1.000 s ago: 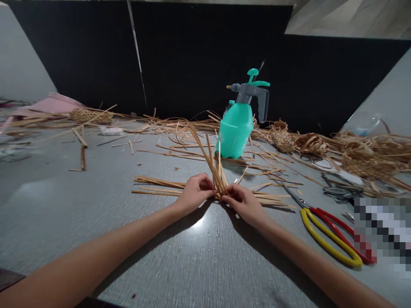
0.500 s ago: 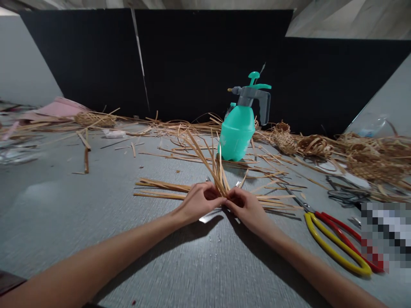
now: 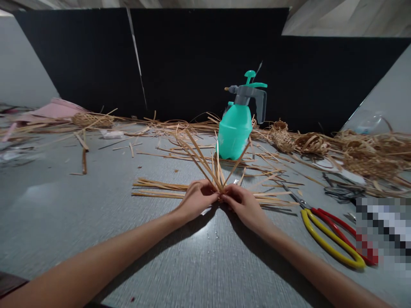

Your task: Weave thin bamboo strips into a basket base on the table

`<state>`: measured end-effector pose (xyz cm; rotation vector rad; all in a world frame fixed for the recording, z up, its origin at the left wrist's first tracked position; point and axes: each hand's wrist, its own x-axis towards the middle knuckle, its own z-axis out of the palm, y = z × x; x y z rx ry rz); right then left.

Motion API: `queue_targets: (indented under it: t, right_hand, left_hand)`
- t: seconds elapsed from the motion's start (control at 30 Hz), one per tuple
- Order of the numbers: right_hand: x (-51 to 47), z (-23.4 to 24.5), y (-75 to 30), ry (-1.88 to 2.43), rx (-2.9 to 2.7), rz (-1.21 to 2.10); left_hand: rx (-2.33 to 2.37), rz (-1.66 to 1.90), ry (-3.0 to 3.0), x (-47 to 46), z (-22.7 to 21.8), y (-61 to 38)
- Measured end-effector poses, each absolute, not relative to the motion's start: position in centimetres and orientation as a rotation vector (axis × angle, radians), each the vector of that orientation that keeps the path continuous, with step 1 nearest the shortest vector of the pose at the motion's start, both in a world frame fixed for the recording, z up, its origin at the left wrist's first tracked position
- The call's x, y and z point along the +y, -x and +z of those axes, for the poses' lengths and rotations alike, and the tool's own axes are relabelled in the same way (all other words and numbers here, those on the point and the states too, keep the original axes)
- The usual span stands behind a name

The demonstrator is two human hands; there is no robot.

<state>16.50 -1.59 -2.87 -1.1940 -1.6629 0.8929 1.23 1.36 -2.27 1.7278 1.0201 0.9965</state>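
My left hand [image 3: 197, 199] and my right hand [image 3: 244, 207] meet at the centre of the table, pinching a bundle of thin bamboo strips [image 3: 212, 167] between their fingers. The strips fan upward from my fingertips. A flat layer of bamboo strips [image 3: 157, 190] runs out sideways to the left beneath the hands, and a matching layer [image 3: 276, 199] runs to the right. The crossing point of the strips is hidden by my fingers.
A teal pump sprayer [image 3: 236, 132] stands behind the strips on the grey table [image 3: 96, 214]. Scissors with yellow and red handles [image 3: 334, 237] lie at right. Small woven pieces [image 3: 282, 141] and loose strip scraps line the far edge before a black wall.
The upright strips now splay wider, with one leaning right toward the sprayer. My hands have drawn closer together around the strips.
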Motion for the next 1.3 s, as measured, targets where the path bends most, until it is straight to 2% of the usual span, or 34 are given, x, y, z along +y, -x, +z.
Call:
queue_targets:
  t: [0.3, 0.47, 0.67, 0.83, 1.03, 1.3]
  right_hand:
    - [-1.6, -3.3, -16.5, 1.232, -1.612, 0.88]
    - [-1.5, -3.7, -16.5, 1.257, -1.576, 0.898]
    - [-1.9, -3.0, -16.4, 1.281, -1.783, 0.662]
    - [-2.1, -2.6, -16.4, 1.281, -1.837, 0.615]
    - [-2.1, -3.2, -16.4, 1.351, -1.723, 0.608]
    - [-1.5, -3.5, -16.4, 1.319, -1.497, 0.783]
  left_hand:
    - [0.862, 1.006, -1.413, 1.6, -2.5, -1.6]
    - [0.843, 1.026, -1.426, 1.3, -2.6, -1.4]
    - [0.824, 0.981, -1.479, 1.0, -2.2, -1.0]
    - [0.815, 0.999, -1.527, 1.1, -1.9, -1.0]
    - [1.025, 1.046, -1.585, 0.4, -1.7, -1.4]
    - [0.637, 1.124, -1.903, -0.1, -1.6, -0.8]
